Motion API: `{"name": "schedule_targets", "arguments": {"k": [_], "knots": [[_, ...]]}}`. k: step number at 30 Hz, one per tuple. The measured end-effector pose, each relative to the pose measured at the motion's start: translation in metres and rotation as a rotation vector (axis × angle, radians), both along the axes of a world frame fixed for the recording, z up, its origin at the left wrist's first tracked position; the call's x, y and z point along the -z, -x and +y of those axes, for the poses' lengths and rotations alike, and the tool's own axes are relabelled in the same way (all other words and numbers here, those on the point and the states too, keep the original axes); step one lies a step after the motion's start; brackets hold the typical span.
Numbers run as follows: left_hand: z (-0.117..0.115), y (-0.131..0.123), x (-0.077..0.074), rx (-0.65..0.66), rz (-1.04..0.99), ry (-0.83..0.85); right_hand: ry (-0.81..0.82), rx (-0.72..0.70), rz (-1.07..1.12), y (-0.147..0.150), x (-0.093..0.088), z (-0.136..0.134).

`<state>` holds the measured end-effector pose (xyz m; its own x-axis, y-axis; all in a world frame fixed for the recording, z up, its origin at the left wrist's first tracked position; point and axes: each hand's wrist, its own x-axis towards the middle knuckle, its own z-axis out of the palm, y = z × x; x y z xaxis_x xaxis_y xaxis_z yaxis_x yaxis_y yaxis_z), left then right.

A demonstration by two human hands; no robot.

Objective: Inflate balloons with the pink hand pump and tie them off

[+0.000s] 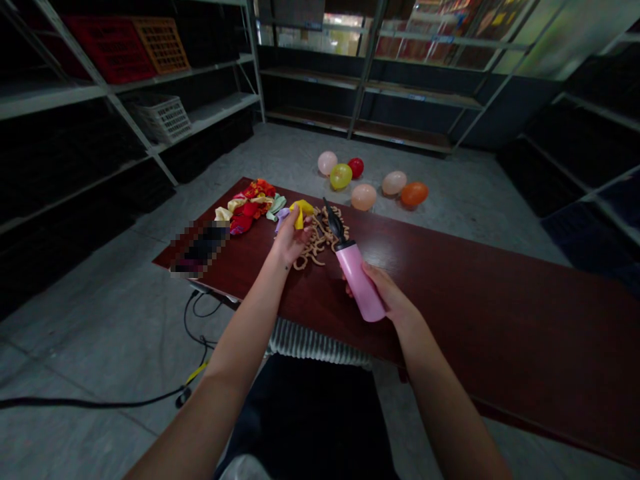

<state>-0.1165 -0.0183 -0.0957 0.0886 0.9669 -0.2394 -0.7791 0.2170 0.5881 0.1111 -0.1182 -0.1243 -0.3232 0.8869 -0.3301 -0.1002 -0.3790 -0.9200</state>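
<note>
My left hand (291, 241) pinches a limp, uninflated yellow balloon (303, 211) between thumb and fingers above the table's far side. My right hand (381, 291) is wrapped round the body of a pink balloon pump (361, 283). The pump's black nozzle (334, 221) points up and away from me, to the right of the yellow balloon and apart from it. Behind and beside my left hand lies a heap of tan curled pieces (316, 250). A pale purple limp piece (281, 219) shows just left of my fingers.
On the dark red table (480, 293) lie a colourful soft pile (249, 208) and a blurred-out dark object (203, 248). Several inflated balloons (363, 197) rest on the floor beyond. Shelving (367, 87) stands behind and at both sides; cables (190, 320) hang at the left.
</note>
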Motion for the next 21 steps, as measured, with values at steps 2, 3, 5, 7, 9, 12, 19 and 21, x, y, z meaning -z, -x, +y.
{"name": "schedule_targets", "arguments": {"k": [2,3,5,7,9,12,19,21], "knots": [[0.000,-0.001,0.001,-0.009,-0.042,-0.068,0.012,0.015,-0.002,0.001,-0.001,-0.001],[0.000,-0.001,0.002,-0.009,-0.047,-0.101,0.019,0.025,-0.002,0.001,-0.001,-0.001],[0.001,-0.001,0.004,-0.035,0.027,-0.126,0.028,0.039,-0.004,0.002,-0.002,-0.002],[0.002,-0.001,0.006,-0.099,0.105,-0.120,0.031,0.041,-0.006,0.002,-0.004,-0.003],[0.003,0.000,0.008,-0.148,0.107,-0.102,0.039,0.020,-0.007,0.003,-0.005,-0.004],[0.003,0.000,0.010,-0.133,0.034,-0.108,0.055,-0.035,-0.006,0.002,-0.008,-0.008],[0.001,-0.002,0.005,-0.122,0.102,-0.180,0.079,-0.100,-0.102,0.007,-0.005,-0.012],[-0.001,-0.003,0.002,-0.119,0.114,-0.208,0.054,-0.090,-0.137,0.009,-0.004,-0.011]]}}
